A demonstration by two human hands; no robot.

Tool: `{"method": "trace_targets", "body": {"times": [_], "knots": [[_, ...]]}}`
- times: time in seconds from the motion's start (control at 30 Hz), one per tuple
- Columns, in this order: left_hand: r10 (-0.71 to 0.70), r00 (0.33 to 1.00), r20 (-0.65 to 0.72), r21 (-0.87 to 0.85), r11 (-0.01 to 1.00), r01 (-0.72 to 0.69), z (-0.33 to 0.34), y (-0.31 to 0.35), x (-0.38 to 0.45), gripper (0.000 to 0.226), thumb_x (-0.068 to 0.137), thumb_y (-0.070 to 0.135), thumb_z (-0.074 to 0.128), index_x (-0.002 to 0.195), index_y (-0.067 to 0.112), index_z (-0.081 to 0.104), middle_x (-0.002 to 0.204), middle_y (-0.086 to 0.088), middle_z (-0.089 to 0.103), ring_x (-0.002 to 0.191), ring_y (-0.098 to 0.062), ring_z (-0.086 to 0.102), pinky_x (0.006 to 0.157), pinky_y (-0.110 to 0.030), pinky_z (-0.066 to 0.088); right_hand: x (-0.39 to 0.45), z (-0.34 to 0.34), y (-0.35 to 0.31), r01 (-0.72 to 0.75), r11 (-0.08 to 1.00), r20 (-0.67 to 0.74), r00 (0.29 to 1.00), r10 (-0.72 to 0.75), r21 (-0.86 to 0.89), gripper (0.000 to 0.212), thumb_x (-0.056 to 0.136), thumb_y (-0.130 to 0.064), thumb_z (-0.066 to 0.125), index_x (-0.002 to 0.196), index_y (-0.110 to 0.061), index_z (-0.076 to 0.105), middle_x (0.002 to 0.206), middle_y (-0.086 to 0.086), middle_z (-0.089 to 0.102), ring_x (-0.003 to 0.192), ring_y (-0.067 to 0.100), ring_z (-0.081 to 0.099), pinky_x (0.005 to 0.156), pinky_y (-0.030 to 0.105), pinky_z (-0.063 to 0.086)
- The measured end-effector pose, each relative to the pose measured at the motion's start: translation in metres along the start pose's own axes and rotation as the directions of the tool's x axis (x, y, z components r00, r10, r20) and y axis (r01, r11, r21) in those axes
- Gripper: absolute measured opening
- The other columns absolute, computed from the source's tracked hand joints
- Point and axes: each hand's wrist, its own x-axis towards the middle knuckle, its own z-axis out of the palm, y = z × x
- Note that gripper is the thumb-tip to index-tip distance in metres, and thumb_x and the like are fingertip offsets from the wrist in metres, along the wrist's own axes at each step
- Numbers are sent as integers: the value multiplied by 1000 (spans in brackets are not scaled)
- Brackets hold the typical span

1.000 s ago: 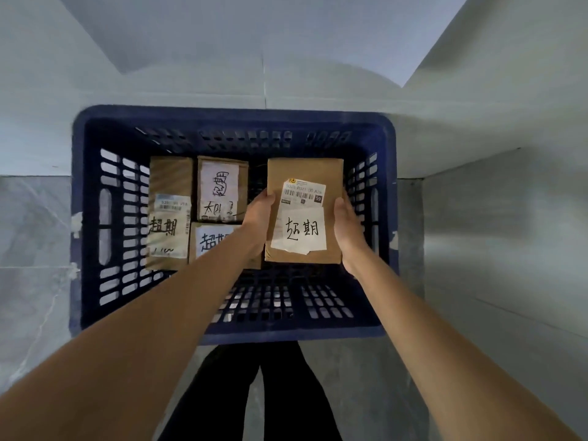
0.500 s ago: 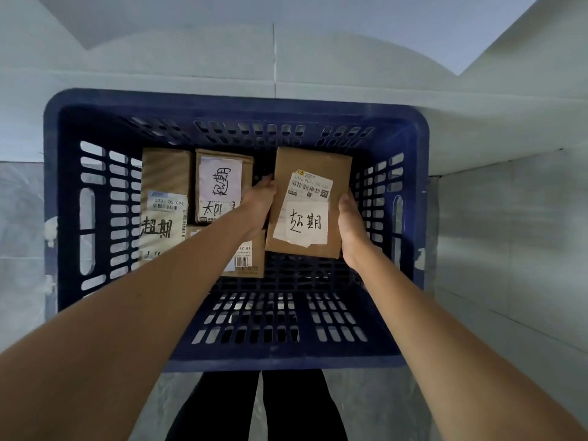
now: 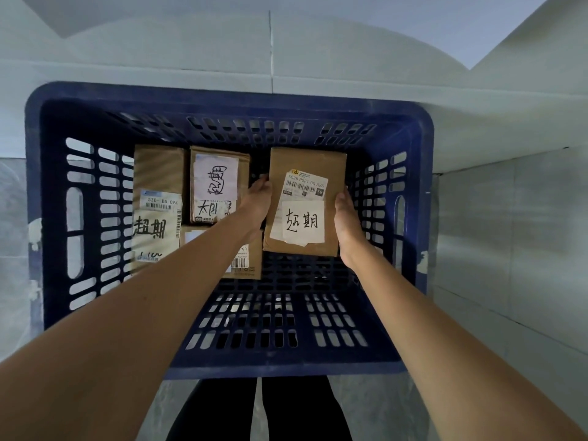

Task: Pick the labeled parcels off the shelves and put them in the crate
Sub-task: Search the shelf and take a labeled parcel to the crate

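While both forearms reach down past the near rim of the blue crate, the left hand and right hand grip the side edges of a labeled parcel between them, low inside the crate, possibly resting on its floor. Left of the left hand lie three more parcels, one partly hidden under that forearm.

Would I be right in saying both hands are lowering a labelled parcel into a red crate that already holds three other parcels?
Not quite: the crate is dark blue, not red, as the head view shows. The left hand and right hand do hold the labelled parcel beside three others.
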Motion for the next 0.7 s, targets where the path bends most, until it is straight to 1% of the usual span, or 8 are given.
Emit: {"method": "trace_targets", "body": {"times": [0.07,0.17,0.23,0.37,0.47,0.53,0.63,0.7], "knots": [[38,998,-46,45,998,-36,0,7,-14,43,103,27,34,146,30,39,131,9,55,107,-13,59,97,-30,48,-4,-1,0,-26,1000,-15,1000,26,11,52,106,-46,19,156,-32,17,158,-3,32,144,18,32,116,36,25],[129,988,-87,167,980,-113,0,15,-45,43,106,21,26,148,24,34,100,14,53,68,3,39,53,-3,37,-22,-4,-1,-72,997,-17,997,71,0,57,104,-54,15,156,-32,17,160,-3,29,146,17,28,119,38,20],[157,984,-83,206,969,-138,0,22,-74,44,106,20,25,149,23,32,113,14,57,60,3,29,36,0,29,-42,-8,-9,-69,997,-25,997,68,-27,57,104,-53,15,157,-31,13,163,-4,22,149,17,21,119,38,16],[163,983,-78,254,957,-139,-16,32,-133,45,106,22,25,151,25,30,85,18,47,62,3,33,43,-3,33,-98,-18,-39,-11,997,-32,999,9,-73,54,108,-40,19,156,-14,17,160,6,24,147,21,21,119,37,15],[132,987,-93,244,964,-106,-33,40,-185,45,106,23,25,151,23,30,139,-4,51,106,-22,59,85,-24,48,-148,-22,-54,52,987,-3,999,-53,-154,56,107,-42,19,158,-20,10,164,-3,13,150,15,13,119,35,13],[104,990,-95,280,957,-74,-48,40,-230,46,106,28,25,151,22,29,152,-6,38,129,-30,47,98,-31,39,-188,-20,-58,110,965,31,994,-105,-238,56,107,-42,19,158,-21,11,164,-3,15,150,15,14,118,34,14],[130,991,-35,355,929,-109,-73,39,-302,48,106,34,25,152,23,25,141,-2,45,88,-11,55,74,-23,42,-256,-14,-61,157,907,95,987,-130,-391,53,107,-42,20,156,-20,21,161,-2,24,149,19,21,117,33,17],[99,995,-30,390,918,-79,-91,39,-341,50,105,36,24,153,22,23,152,-4,36,92,-9,54,77,-23,42,-295,-7,-66,167,856,161,982,-100,-490,54,107,-44,20,155,-20,25,162,-1,25,149,19,23,118,33,18]]}}
